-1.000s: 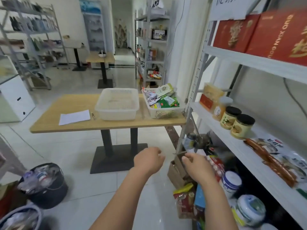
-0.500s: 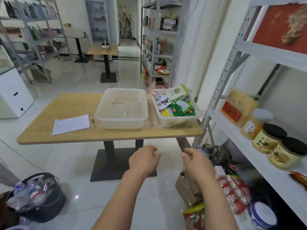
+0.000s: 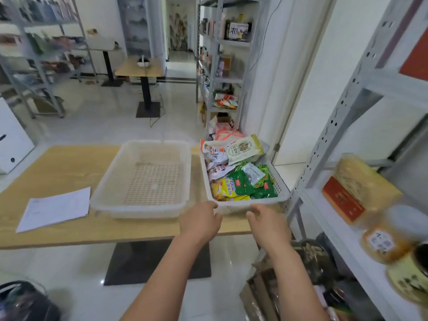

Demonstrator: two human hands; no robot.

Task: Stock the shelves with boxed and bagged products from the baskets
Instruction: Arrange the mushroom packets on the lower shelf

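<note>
the left basket sits empty on the table, the right basket beside it is full of bags yet to shelve, and the left hand and right hand hang loosely curled, holding nothing, at its near rim.

Left hand: bare; the back, the knuckles and the thumb show. Right hand: bare; the back and the fingers show. Left forearm and right forearm: bare from the wrist to the lower edge of the view, each widening toward that edge. The fingernails are too blurred to describe.
</note>
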